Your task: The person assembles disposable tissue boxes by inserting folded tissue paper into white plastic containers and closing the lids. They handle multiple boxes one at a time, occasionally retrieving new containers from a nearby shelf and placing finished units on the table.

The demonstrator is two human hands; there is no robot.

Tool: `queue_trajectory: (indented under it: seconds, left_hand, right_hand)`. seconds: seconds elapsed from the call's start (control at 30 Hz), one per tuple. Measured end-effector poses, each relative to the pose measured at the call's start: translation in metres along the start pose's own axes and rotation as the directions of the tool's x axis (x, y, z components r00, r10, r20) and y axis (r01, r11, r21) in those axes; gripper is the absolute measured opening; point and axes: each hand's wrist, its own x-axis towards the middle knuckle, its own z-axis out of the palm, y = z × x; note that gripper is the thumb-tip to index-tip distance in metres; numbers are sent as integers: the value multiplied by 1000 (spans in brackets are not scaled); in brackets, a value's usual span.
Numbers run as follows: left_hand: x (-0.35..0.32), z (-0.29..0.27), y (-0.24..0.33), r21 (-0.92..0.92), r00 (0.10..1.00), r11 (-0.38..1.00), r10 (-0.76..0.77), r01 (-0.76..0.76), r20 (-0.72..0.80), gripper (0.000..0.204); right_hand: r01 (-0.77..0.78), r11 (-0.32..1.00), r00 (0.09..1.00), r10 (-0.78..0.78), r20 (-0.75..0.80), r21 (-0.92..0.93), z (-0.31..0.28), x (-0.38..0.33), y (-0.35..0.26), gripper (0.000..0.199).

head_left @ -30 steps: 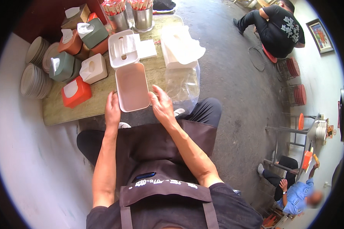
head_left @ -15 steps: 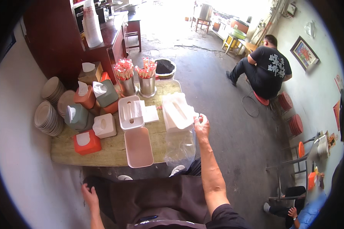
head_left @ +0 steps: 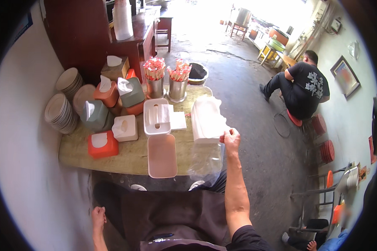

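Note:
My right hand [head_left: 231, 138] is at the table's right edge, its fingers pinched on the corner of a paper tissue on a white tissue stack [head_left: 206, 117]. A crumpled clear plastic bag [head_left: 205, 164] hangs from the near end of that stack. To its left are a small pile of white tissues [head_left: 179, 121], a white slotted lid [head_left: 151, 121] and an open pinkish box [head_left: 162, 155]. The lid lies just beyond the box. My left hand [head_left: 99, 217] hangs low by the left wall with its fingers curled in, holding nothing visible.
Several tissue boxes, including a red one [head_left: 102, 144], crowd the wooden table's [head_left: 130, 163] left side beside stacked plates [head_left: 60, 113]. Two metal cups of wrapped chopsticks [head_left: 156, 77] stand at the back, near a bin [head_left: 197, 74]. A seated person [head_left: 308, 85] is at right.
The view has shifted, so the table sits farther right. At the stack, my right hand has drawn the tissue's edge slightly toward me. My left hand's fingers have gone from spread to curled.

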Motion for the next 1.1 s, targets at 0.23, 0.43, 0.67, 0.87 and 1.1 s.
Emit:
queue_trajectory:
  seconds: [0.23, 0.43, 0.67, 0.87, 1.1]
  left_hand:
    - [-28, -10, 38, 142, 971, 990, -53, 20, 234, 28]
    - [-18, -3, 22, 146, 991, 987, 55, -73, 124, 28]
    - [-22, 23, 37, 193, 989, 973, 139, -126, -55, 27]
    - [-17, 19, 17, 70, 996, 996, 56, -52, -62, 29]
    - [-14, 23, 22, 49, 997, 998, 47, -44, -65, 32]
  right_hand:
    - [0, 998, 979, -14, 205, 65, 16, -41, -81, 13]
    - [-10, 997, 879, 43, 475, -72, 116, -88, -122, 17]
    - [-66, 992, 859, 109, 500, -103, 212, -108, -97, 20]
    - [-106, 992, 830, 124, 544, -65, 236, -137, -105, 28]
    - [-108, 993, 909, 84, 407, 36, 194, -104, -78, 19]
